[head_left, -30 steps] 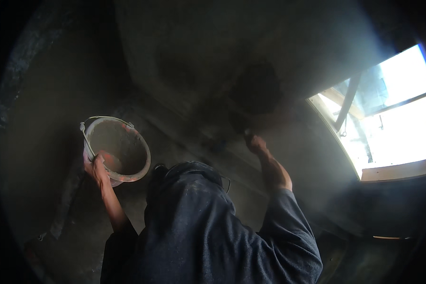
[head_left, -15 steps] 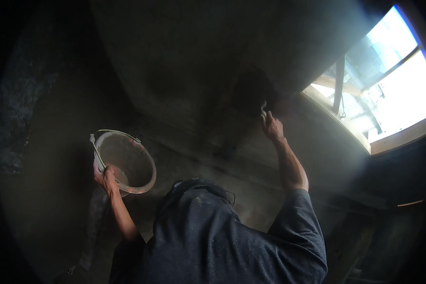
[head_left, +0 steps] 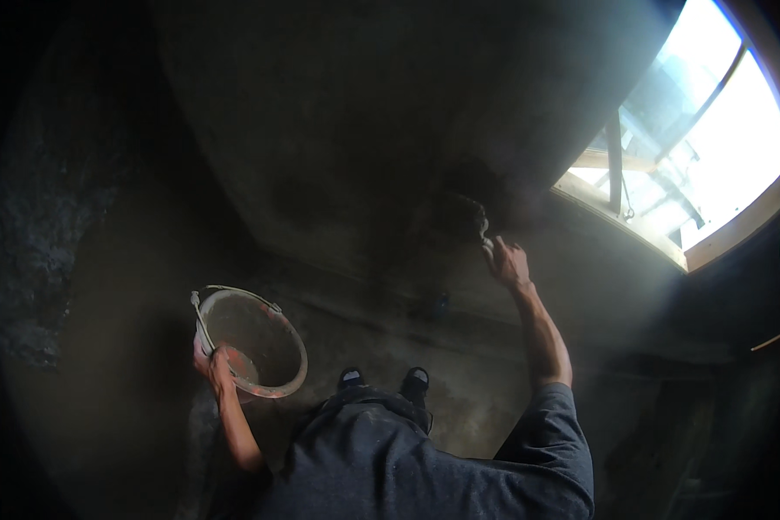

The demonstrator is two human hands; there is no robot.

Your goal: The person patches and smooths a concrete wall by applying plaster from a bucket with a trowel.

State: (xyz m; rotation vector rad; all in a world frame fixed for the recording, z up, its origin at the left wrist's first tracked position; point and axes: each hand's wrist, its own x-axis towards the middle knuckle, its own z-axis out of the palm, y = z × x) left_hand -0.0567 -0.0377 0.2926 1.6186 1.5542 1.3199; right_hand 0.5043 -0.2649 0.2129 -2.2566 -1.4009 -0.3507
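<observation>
Item, nearest: a dark grey shirt (head_left: 390,468) fills the lower edge, cut off by the frame; two dark shoes (head_left: 383,381) are seen just beyond it on the dusty floor (head_left: 459,407).

Item, left hand (head_left: 212,364): closed around the near rim of a round bucket (head_left: 256,347), held out low and to the left, its mouth tilted toward the camera. A wire handle lies folded along the upper rim. A reddish patch shows on the near inner wall beside the hand; the contents, if any, cannot be made out in the gloom.

Item, right hand (head_left: 507,264): raised at arm's length, fingers closed on a small tool (head_left: 479,227), apparently a brush, whose head is pressed to the wall (head_left: 364,130). A darker patch is seen on the wall just left of the tool. The tool's exact kind is hard to tell.

Item, farther: a bright window opening (head_left: 711,147) with a pale wooden frame, upper right, throwing hazy light across the dust. The far left and lower right are lost in shadow.
</observation>
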